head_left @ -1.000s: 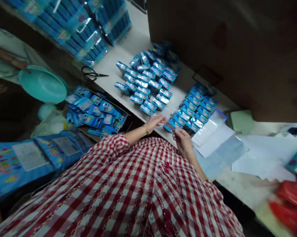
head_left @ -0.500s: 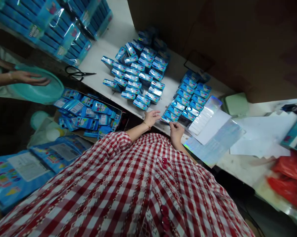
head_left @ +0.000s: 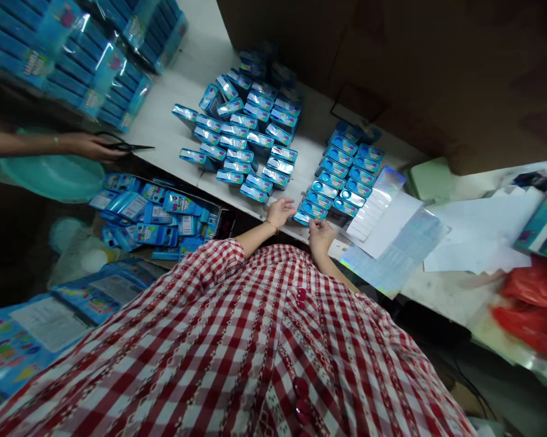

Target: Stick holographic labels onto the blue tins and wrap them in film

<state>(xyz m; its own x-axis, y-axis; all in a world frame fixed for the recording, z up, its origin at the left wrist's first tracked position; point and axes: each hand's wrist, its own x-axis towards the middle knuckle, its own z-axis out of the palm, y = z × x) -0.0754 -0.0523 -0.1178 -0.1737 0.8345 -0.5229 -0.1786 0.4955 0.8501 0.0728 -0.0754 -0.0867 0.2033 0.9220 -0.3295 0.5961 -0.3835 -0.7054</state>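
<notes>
My left hand [head_left: 281, 212] is at the table's front edge, fingers stretched out and apart, nothing visible in it. Its fingertips point at the left end of the nearest small blue box [head_left: 303, 218]. My right hand [head_left: 321, 237] is at that box's right end, thumb and fingers pinched together. Whatever is in the pinch is too small or hidden to make out. Beyond my hands, upright blue boxes [head_left: 332, 167] with round spots on their tops stand in two columns. A larger group of similar boxes [head_left: 237, 141] stands to the left.
Right of the columns lie shiny sticker sheets [head_left: 392, 255], white paper [head_left: 478, 233] and a red bag [head_left: 535, 309]. Wrapped packs [head_left: 87, 67] sit at the back left. A co-worker's hand [head_left: 91, 147] grips black scissors [head_left: 130, 147] above a carton of blue packets [head_left: 157, 218].
The co-worker's hand has moved from above the green basin to the scissors and taken hold of them. My hands stay by the nearest box. The view has shifted slightly.
</notes>
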